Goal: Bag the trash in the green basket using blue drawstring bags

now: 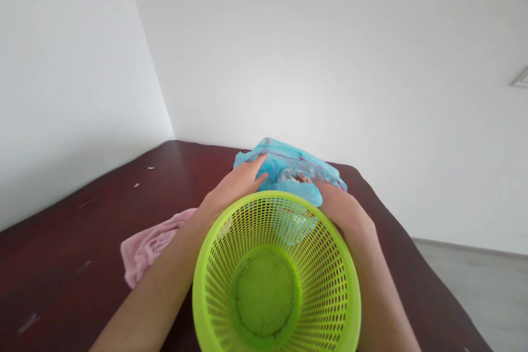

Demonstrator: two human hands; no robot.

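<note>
A light-blue plastic bag (297, 195) lies spread at the far side of the table, its mouth gaping towards me. Inside it, a clear crinkled wrapping (287, 175) surrounds small brownish bits (303, 179) that I cannot name. My left hand (243, 176) touches the bag's left side, thumb and forefinger stretched and apart. On the opposite side, my right hand (340, 203) reaches against the bag with extended fingers, partly hidden by plastic. Between my forearms stands a lime-green plastic basket (266, 294) with slotted walls; nothing lies in it.
A folded pink cloth (150, 245) rests on the dark red table (103, 220), beside my left forearm. Small pale scraps (136, 185) dot the tabletop. White walls (309, 66) meet behind the table, and grey floor (466, 275) shows past its right edge.
</note>
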